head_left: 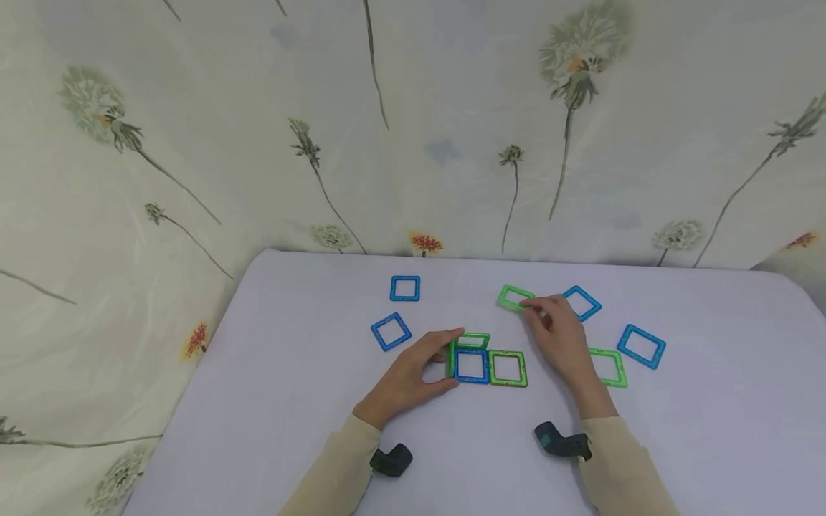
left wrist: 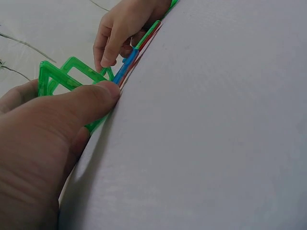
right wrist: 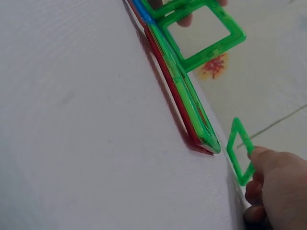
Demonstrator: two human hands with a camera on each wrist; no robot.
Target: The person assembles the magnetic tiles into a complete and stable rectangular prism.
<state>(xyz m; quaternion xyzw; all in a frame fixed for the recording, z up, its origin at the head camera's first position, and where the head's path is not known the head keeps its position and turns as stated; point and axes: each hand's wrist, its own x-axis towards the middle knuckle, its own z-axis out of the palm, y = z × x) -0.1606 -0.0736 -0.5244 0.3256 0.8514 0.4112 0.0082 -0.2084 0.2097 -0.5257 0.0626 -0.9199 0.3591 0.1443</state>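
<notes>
A blue square magnetic tile (head_left: pixel 472 380) lies flat on the table, joined to a flat green square tile (head_left: pixel 508 384) on its right. Red pieces (right wrist: pixel 180 112) show beneath them in the right wrist view. Two green tiles stand up from the blue one, one along its back edge (head_left: pixel 475 335) and one along its left side (head_left: pixel 451 364). My left hand (head_left: pixel 406 373) holds the left upright tile, thumb at its near lower corner, fingers behind. Farther back, my right hand (head_left: pixel 563 342) pinches a separate green square tile (head_left: pixel 500 294) by its right edge.
Two loose blue tiles (head_left: pixel 405 278) (head_left: pixel 382 341) lie at the back left. On the right are two more blue tiles (head_left: pixel 595 309) (head_left: pixel 657 356) and a green tile (head_left: pixel 621 369) partly behind the right wrist. A patterned fabric (head_left: pixel 419 143) hangs behind the white tabletop (head_left: pixel 310 315).
</notes>
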